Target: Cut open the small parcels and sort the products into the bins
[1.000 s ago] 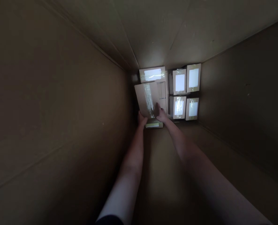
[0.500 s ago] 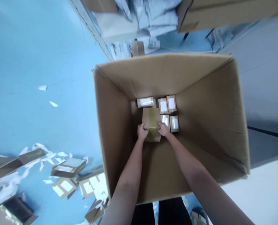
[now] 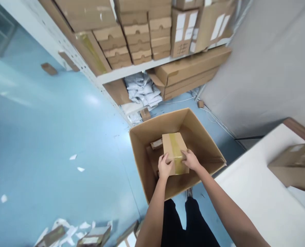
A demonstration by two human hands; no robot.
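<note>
A small brown cardboard box [image 3: 175,148] with a strip of clear tape along its top is held above the mouth of a big open carton [image 3: 142,161] on the floor. My left hand [image 3: 164,166] grips its near left corner, fingers curled over the edge. My right hand [image 3: 191,160] grips its near right side. Deep inside the carton, one more small box [image 3: 156,144] shows beside the held one; the others are hidden.
A shelf unit [image 3: 131,68] stacked with cardboard boxes stands behind the carton, with white bags [image 3: 142,91] under it. A white table [image 3: 260,195] with a brown box [image 3: 293,166] is at the right. Paper scraps and flattened boxes [image 3: 90,236] litter the blue floor.
Both hands have lifted the taped box from the bottom of the carton up to its opening. My head has pulled back out of the carton and the room has come into view.
</note>
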